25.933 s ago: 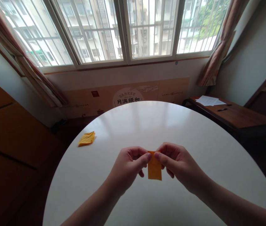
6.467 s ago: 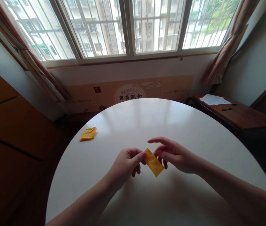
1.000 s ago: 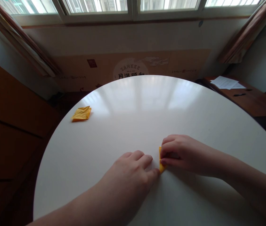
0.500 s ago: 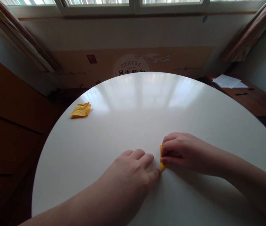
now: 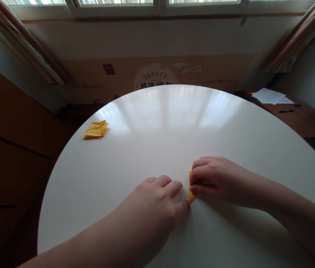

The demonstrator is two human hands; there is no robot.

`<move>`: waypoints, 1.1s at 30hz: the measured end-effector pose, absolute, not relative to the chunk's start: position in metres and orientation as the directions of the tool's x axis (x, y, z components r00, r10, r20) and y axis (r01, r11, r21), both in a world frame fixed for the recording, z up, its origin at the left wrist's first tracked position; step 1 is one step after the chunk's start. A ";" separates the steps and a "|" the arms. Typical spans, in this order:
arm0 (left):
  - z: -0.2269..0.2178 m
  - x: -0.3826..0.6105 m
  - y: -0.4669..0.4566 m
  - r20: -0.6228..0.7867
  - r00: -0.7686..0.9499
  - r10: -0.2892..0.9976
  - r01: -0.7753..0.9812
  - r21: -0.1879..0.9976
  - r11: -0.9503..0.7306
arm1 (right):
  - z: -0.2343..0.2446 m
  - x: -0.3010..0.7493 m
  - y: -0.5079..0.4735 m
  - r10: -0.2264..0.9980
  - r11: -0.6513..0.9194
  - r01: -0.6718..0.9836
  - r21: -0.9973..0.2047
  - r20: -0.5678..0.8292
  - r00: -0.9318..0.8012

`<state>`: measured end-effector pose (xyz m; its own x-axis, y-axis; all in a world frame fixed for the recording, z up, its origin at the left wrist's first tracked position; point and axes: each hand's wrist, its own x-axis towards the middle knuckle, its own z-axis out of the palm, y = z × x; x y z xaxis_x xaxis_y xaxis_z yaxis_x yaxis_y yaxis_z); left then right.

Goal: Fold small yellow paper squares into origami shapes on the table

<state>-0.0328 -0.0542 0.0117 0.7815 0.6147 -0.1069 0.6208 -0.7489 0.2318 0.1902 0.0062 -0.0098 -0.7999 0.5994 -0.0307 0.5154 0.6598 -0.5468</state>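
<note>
round white table (image 5: 157,123) seen from above. right hand (image 5: 215,180) lies curled over a small orange folded paper (image 5: 191,194), pressing it to the tabletop; only the paper's left edge shows. left hand (image 5: 157,201) lies flat just beside, fingertip at that edge. a second orange folded paper (image 5: 95,129) lies well apart, near the far left rim. side desk with sheets (image 5: 270,96) at right.

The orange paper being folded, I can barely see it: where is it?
Head view, centre-right: the orange paper lies on the white table under the right hand, only its edge showing, the left hand beside it.
</note>
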 end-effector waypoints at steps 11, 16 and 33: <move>0.012 -0.031 -0.052 -0.083 0.773 0.629 0.624 0.279 -0.729 | -0.002 0.202 0.006 0.537 0.634 0.465 -0.617 -0.081 -0.840; 0.015 -0.030 -0.051 -0.078 0.777 0.624 0.616 0.297 -0.730 | 0.002 0.207 0.006 0.487 0.636 0.404 -0.657 -0.065 -0.871; 0.006 -0.032 -0.046 0.015 0.712 0.702 0.670 0.285 -0.685 | -0.009 0.211 0.013 0.521 0.733 0.401 -0.549 0.074 -0.850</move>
<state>-0.0324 -0.0459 0.0061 0.7120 0.7020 0.0149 0.6698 -0.6855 0.2854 0.2110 0.0132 -0.0090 -0.8503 0.5210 0.0742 0.4014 0.7332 -0.5489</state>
